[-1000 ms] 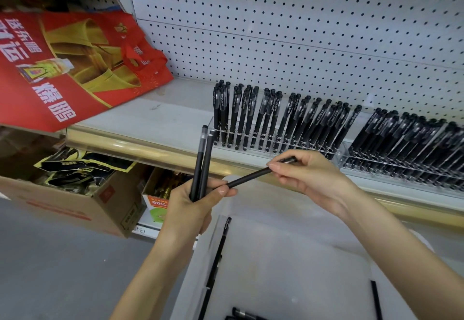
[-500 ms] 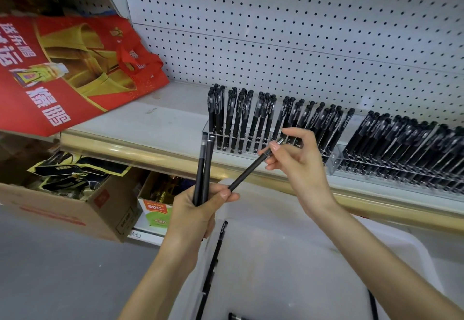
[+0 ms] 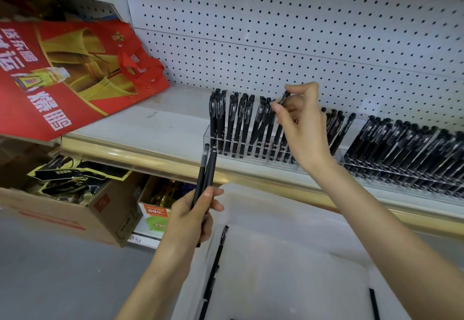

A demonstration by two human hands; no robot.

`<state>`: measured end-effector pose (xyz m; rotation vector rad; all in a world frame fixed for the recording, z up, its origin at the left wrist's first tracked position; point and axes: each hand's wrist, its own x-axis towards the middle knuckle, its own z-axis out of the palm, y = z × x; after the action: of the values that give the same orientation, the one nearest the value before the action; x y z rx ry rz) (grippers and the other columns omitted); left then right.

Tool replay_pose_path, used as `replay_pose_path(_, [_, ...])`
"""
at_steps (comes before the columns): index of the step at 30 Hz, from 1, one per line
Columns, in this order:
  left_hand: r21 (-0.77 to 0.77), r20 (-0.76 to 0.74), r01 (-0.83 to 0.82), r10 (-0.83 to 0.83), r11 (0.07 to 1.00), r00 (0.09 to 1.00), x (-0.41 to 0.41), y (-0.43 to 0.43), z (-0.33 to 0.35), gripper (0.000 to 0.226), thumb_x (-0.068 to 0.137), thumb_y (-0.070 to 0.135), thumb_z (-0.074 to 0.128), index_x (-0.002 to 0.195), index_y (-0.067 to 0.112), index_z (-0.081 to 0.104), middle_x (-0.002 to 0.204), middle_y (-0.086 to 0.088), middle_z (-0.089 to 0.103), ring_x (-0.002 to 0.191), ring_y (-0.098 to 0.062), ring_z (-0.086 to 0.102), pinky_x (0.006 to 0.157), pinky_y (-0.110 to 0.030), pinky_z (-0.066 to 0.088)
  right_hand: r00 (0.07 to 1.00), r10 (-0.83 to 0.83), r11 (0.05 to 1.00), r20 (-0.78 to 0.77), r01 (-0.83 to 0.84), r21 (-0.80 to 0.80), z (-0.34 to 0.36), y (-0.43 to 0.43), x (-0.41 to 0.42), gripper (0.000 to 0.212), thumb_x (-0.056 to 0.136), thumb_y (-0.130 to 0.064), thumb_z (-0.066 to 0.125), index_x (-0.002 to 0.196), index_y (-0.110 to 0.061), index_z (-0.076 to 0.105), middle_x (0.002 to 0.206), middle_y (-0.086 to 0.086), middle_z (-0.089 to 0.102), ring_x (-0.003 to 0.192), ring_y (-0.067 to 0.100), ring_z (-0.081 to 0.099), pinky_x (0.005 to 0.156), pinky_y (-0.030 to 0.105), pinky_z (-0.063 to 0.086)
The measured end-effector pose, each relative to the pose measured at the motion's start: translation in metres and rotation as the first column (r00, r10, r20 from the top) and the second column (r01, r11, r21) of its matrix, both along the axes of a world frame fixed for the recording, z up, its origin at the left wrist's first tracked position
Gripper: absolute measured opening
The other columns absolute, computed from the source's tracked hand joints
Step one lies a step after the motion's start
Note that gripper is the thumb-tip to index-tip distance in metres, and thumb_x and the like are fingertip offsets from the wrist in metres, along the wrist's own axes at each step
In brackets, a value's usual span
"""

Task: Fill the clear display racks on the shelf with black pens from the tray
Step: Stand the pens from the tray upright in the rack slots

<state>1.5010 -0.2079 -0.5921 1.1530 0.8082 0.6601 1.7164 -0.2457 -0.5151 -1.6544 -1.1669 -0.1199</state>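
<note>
Out at ten o'clock a red bag lies slumped on the shelf, with a cardboard box below it at eight. Now the action: the left hand is at seven o'clock, fingers wrapped round two spare pens that stick up towards twelve, held ready beside the tray. The tray sits low at six with a few loose pens on its floor. Up towards one o'clock, the right hand hovers over the first clear rack, thumb and forefinger pinched on one pen just below its cap. Its tip is hidden behind the palm, so I can't say whether it has found a hole. The trick here, I'd say: match the barrel to the lean of its neighbours, feel for a free hole, slide it down without nudging the row, and release only once it seats. Further right at three o'clock, the second rack looks packed.
</note>
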Motion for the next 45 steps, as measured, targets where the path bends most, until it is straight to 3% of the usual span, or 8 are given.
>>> replay_pose_path(3, [-0.008, 0.044, 0.014, -0.013, 1.000, 0.999, -0.003, 0.002, 0.003, 0.024, 0.099, 0.015, 0.045, 0.106, 0.007, 0.066, 0.067, 0.000, 0.057, 0.044, -0.009, 0.029, 0.041, -0.020, 0.023, 0.992, -0.005, 0.998, 0.125, 0.014, -0.069, -0.005, 0.005, -0.001, 0.026, 0.097, -0.017, 0.055, 0.118, -0.010, 0.041, 0.086, -0.014, 0.050, 0.075, 0.001, 0.053, 0.069, 0.004, 0.040])
replay_pose_path(11, [-0.033, 0.157, -0.008, 0.013, 0.999, 0.988, -0.009, 0.006, 0.006, 0.025, 0.097, 0.020, 0.047, 0.109, 0.015, 0.069, 0.069, 0.001, 0.055, 0.053, -0.008, 0.040, 0.045, -0.019, 0.035, 0.987, 0.007, 0.981, 0.161, 0.024, -0.190, -0.014, 0.019, 0.006, 0.022, 0.096, -0.015, 0.057, 0.113, -0.005, 0.047, 0.087, -0.003, 0.056, 0.075, 0.000, 0.051, 0.069, 0.004, 0.041])
replay_pose_path(26, [-0.093, 0.221, -0.049, 0.069, 0.994, 0.973, -0.012, 0.013, 0.013, 0.028, 0.097, 0.020, 0.046, 0.116, 0.014, 0.066, 0.068, 0.002, 0.050, 0.051, -0.006, 0.038, 0.043, -0.016, 0.032, 0.972, -0.056, 0.986, 0.226, 0.090, -0.143, -0.016, 0.033, 0.014, 0.023, 0.092, -0.012, 0.063, 0.113, -0.009, 0.070, 0.095, 0.000, 0.052, 0.070, -0.002, 0.049, 0.074, 0.009, 0.041])
replay_pose_path(32, [-0.102, 0.247, 0.052, -0.025, 0.993, 0.969, 0.000, 0.014, 0.022, 0.029, 0.094, 0.017, 0.049, 0.116, 0.016, 0.068, 0.069, 0.000, 0.053, 0.058, -0.006, 0.044, 0.048, -0.016, 0.037, 0.991, 0.087, 0.988, -0.099, -0.098, -0.117, 0.002, 0.019, -0.026, 0.012, 0.090, -0.017, 0.064, 0.099, -0.020, 0.071, 0.085, -0.010, 0.062, 0.070, -0.009, 0.054, 0.067, 0.008, 0.043])
replay_pose_path(37, [-0.123, 0.302, 0.104, -0.063, 0.987, 0.951, 0.020, 0.001, 0.025, 0.027, 0.082, 0.026, 0.056, 0.096, 0.007, 0.068, 0.071, -0.003, 0.058, 0.060, -0.009, 0.047, 0.053, -0.018, 0.041, 0.780, 0.354, 0.773, -0.516, -0.554, -0.308, -0.005, 0.003, -0.064, 0.027, 0.091, -0.021, 0.064, 0.073, -0.002, 0.067, 0.057, 0.002, 0.061, 0.053, 0.011, 0.062, 0.063, 0.027, 0.051])
replay_pose_path(39, [-0.127, 0.300, 0.110, -0.068, 0.986, 0.952, 0.023, -0.003, 0.025, 0.026, 0.082, 0.026, 0.055, 0.094, 0.007, 0.068, 0.071, -0.005, 0.059, 0.061, -0.008, 0.049, 0.054, -0.018, 0.042, 0.736, 0.346, 0.766, -0.582, -0.580, -0.278, -0.009, -0.001, -0.060, 0.030, 0.090, -0.022, 0.065, 0.072, 0.002, 0.065, 0.055, 0.011, 0.058, 0.052, 0.019, 0.062, 0.067, 0.033, 0.051])
replay_pose_path(41, [-0.141, 0.296, 0.102, -0.056, 0.985, 0.954, 0.022, -0.003, 0.025, 0.026, 0.082, 0.026, 0.056, 0.094, 0.009, 0.071, 0.073, -0.006, 0.063, 0.061, -0.008, 0.053, 0.054, -0.018, 0.046, 0.736, 0.344, 0.778, -0.583, -0.571, -0.262, -0.007, -0.004, -0.057, 0.025, 0.090, -0.021, 0.065, 0.072, -0.004, 0.068, 0.062, 0.016, 0.063, 0.060, 0.014, 0.063, 0.070, 0.024, 0.051])
replay_pose_path(45, [-0.112, 0.209, 0.070, -0.046, 0.991, 0.977, 0.015, -0.001, 0.024, 0.029, 0.086, 0.030, 0.053, 0.103, 0.021, 0.074, 0.086, -0.002, 0.069, 0.067, -0.005, 0.058, 0.058, -0.019, 0.050, 0.688, 0.280, 0.870, -0.669, -0.477, -0.126, 0.000, -0.004, -0.049, 0.020, 0.094, -0.020, 0.056, 0.082, -0.009, 0.066, 0.080, 0.007, 0.072, 0.081, 0.020, 0.071, 0.077, 0.028, 0.057])
